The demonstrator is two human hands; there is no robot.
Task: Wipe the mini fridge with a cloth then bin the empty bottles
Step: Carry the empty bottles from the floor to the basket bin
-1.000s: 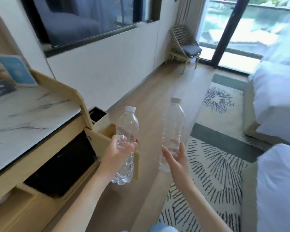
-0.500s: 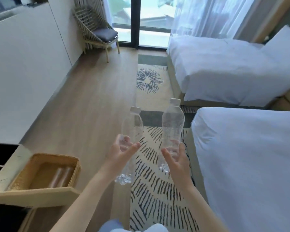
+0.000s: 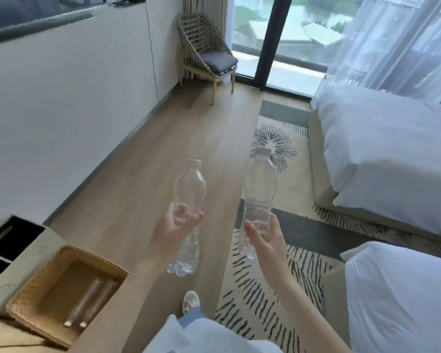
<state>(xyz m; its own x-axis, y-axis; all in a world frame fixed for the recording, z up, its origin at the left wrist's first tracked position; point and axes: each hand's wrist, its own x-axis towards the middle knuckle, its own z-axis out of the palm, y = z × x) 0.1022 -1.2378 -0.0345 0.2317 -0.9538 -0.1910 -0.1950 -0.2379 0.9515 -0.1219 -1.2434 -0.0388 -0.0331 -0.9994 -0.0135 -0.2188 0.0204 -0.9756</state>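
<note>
Clear plastic, empty, upright at frame centre: left hand (image 3: 175, 231) curled round left bottle (image 3: 189, 187), right hand (image 3: 265, 236) round right bottle (image 3: 260, 183). Binning step, I judge — next, locate a bin; none evident.

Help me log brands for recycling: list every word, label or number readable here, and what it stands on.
No text can be read.
Clear white-capped plastic bottle in the left hand: no label or print shows.
Second clear white-capped plastic bottle in the right hand: also bare.
Two slim packets in the brown woven basket: too small to tell.
</note>
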